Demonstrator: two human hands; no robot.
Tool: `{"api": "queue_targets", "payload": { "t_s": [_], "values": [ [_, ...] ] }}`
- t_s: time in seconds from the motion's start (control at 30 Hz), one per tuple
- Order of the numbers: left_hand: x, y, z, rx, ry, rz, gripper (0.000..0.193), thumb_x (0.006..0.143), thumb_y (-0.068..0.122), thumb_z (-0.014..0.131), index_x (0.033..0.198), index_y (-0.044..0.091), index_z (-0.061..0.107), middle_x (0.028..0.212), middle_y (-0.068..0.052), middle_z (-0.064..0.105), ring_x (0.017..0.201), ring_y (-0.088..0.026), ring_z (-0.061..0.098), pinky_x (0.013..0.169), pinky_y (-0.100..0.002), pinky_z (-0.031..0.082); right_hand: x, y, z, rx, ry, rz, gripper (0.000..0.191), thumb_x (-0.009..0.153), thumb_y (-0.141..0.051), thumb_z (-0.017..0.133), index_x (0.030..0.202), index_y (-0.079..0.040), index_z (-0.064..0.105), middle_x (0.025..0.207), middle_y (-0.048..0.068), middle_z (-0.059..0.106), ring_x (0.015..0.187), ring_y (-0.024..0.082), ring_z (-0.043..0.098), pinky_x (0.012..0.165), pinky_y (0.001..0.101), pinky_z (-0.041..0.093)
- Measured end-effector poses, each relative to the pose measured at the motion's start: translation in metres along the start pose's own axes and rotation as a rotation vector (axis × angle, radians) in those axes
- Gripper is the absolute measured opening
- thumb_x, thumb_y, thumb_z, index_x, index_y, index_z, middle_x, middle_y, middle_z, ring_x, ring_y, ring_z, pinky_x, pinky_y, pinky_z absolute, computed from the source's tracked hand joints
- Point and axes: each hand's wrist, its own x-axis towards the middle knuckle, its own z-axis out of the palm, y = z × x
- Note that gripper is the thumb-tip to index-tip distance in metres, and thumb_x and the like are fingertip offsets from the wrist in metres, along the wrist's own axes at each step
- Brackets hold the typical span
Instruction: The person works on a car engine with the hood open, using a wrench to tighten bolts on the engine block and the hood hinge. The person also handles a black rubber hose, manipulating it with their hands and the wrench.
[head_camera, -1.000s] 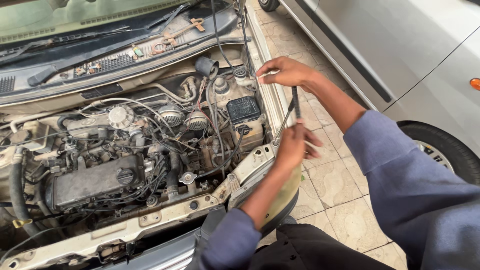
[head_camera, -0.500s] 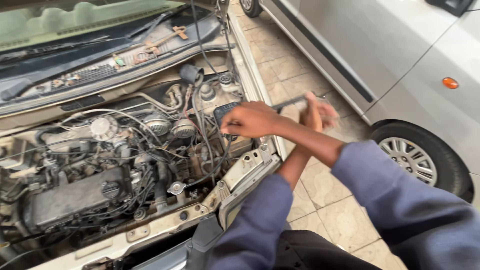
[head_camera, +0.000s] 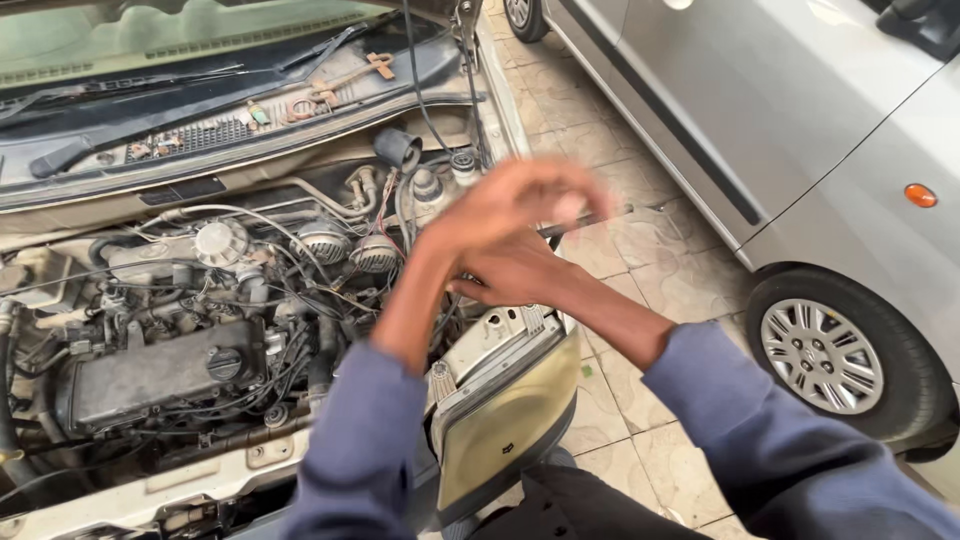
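Slim dark rod-like tool (head_camera: 610, 213), jutting out rightward from behind the blurred left hand (head_camera: 520, 205), long axis roughly level, pointing toward the silver car (head_camera: 800, 130) over the tiled floor (head_camera: 640, 280). Right hand (head_camera: 515, 275) just beneath, crossed under the left, above the loose headlight (head_camera: 500, 420) at the engine bay (head_camera: 200, 330) corner. Left fingers seemingly curled round the tool's near end; right fingers' grip impossible to tell. Motion blur hiding the tool's handle and kind.

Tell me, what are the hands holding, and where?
The blurred left hand grips a thin dark tool by one end; the right hand lies beneath it, its hold unclear.
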Motion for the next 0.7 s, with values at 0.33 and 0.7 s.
{"api": "queue_targets", "payload": {
  "t_s": [0.33, 0.7],
  "values": [
    [0.096, -0.088, -0.001, 1.659, -0.475, 0.18, 0.017, 0.087, 0.037, 0.068, 0.089, 0.029, 0.082, 0.158, 0.01, 0.041, 0.147, -0.017, 0.028, 0.11, -0.061, 0.029, -0.006, 0.02, 0.022, 0.101, 0.18, -0.067, 0.034, 0.077, -0.035, 0.075, 0.091, -0.005, 0.067, 0.091, 0.018, 0.07, 0.09, 0.037, 0.066, 0.08, 0.0482, 0.049],
    [0.046, -0.091, -0.047, 1.432, 0.098, -0.104, 0.044, 0.106, 0.045, 0.047, 0.1, 0.014, 0.078, 0.112, -0.005, 0.07, 0.113, -0.024, 0.062, 0.099, -0.045, 0.043, -0.082, 0.014, -0.01, 0.293, 0.247, -0.186, 0.021, 0.091, -0.018, 0.068, 0.11, -0.013, 0.075, 0.072, 0.004, 0.072, 0.069, 0.025, 0.06, 0.076, 0.0421, 0.048]
  ]
}}
